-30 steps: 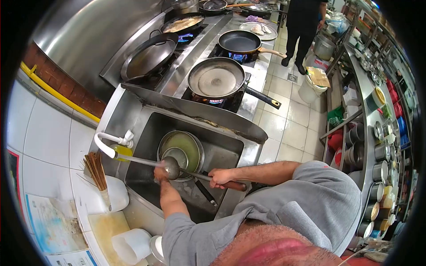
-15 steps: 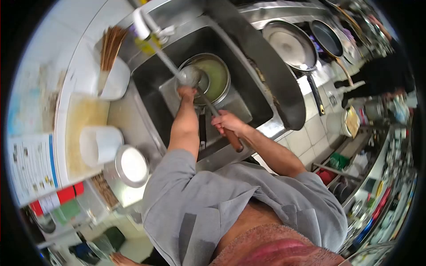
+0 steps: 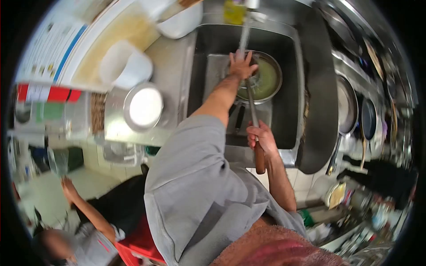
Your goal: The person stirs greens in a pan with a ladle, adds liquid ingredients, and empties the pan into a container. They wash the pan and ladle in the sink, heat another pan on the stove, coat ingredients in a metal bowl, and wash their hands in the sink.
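Observation:
My left hand is under the running water, fingers spread, over or against the ladle's bowl, which it largely hides. My right hand is closed around the long handle of the ladle, just above its brown wooden end. A round metal pot with cloudy greenish liquid sits in the steel sink, beneath the ladle's head. Beside the pot a dark handle points toward me.
White tubs and a metal container with white contents stand on the left counter. Frying pans are at right. A seated person is at lower left; another person in dark clothes stands at far right.
The view has turned, so the sink appears further right. My left fingers, earlier by the ladle's bowl, are now spread in the water stream. My right hand keeps its hold on the ladle.

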